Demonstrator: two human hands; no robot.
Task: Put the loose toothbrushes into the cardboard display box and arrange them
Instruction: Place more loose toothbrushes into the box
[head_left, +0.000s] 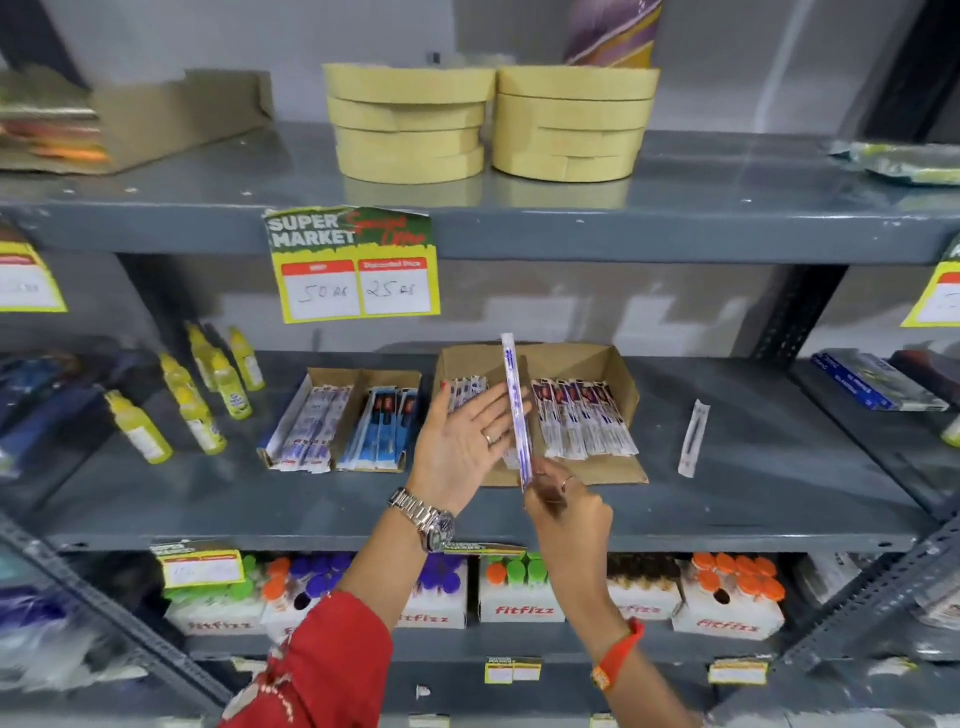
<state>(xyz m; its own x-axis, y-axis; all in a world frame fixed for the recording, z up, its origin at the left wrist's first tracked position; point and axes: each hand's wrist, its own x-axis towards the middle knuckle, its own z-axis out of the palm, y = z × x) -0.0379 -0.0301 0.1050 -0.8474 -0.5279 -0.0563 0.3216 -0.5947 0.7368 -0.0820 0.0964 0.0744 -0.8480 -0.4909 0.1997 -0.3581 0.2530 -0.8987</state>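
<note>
An open cardboard display box (597, 364) lies on the middle shelf, with a row of wrapped toothbrushes (582, 415) in its right half and a few more (467, 387) at its left. My right hand (563, 512) pinches the lower end of one wrapped toothbrush (514, 405) and holds it upright over the box. My left hand (462, 441) is spread flat, palm up, its fingers touching that toothbrush from the left. One loose wrapped toothbrush (693, 439) lies on the shelf to the right of the box.
Two narrower boxes of toothbrushes (343, 421) sit left of the display box, and yellow bottles (208, 395) stand further left. Blue packets (872, 379) lie at the right. A price tag (353, 262) hangs from the upper shelf's edge. Cartons of capped tubes (519, 592) fill the shelf below.
</note>
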